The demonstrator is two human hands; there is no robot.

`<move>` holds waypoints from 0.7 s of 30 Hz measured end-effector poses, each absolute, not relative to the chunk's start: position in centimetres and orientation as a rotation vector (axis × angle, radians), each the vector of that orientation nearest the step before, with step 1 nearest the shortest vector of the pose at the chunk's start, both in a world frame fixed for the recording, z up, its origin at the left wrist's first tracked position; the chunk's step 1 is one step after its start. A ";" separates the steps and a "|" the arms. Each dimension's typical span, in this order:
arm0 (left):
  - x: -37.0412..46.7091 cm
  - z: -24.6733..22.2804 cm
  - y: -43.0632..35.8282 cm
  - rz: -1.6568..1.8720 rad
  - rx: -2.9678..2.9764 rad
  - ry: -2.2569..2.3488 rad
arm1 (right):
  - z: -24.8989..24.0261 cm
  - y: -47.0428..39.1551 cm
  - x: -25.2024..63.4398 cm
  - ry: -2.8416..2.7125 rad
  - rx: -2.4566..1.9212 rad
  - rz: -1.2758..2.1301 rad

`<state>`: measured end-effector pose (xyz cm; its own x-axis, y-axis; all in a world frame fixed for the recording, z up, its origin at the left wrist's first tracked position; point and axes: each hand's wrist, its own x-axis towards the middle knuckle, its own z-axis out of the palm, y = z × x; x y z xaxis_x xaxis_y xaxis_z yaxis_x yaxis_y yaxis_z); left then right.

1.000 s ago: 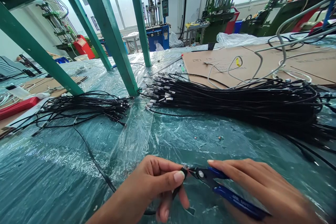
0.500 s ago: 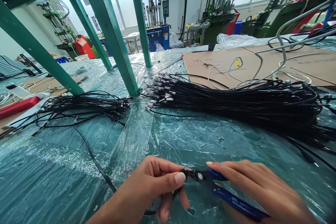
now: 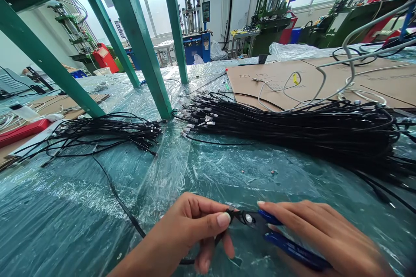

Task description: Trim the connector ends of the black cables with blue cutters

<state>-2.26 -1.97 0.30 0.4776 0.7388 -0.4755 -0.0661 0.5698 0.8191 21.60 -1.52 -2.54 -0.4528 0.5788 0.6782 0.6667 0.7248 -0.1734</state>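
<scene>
Thumb and forefinger of my left hand (image 3: 198, 227) pinch a black cable (image 3: 130, 220), whose length runs back to the left under my wrist. My right hand (image 3: 328, 229) is wrapped round the blue handles of a pair of side cutters (image 3: 289, 246). The cutters' dark jaws meet the cable right at my left fingertips; whether the blades touch it is too small to tell. Beyond my hands lies a thick bundle of black cables (image 3: 292, 130) with silvery connector ends facing left. To the left is a smaller pile of black cables (image 3: 110, 132).
Green metal posts (image 3: 143, 47) rise from the plastic-covered table (image 3: 97, 207). Flat cardboard (image 3: 279, 71) with loose grey cables lies at the back right. A red object (image 3: 24, 132) sits at the far left. Machines (image 3: 196, 45) stand behind the table.
Both hands stay almost in place. The side cutters and my right hand have shifted very slightly; the left hand's pinch on the cable is unchanged.
</scene>
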 end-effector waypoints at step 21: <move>-2.2 0.3 -2.2 0.567 0.821 0.945 | -2.5 -1.3 21.4 -2.184 -0.938 -0.214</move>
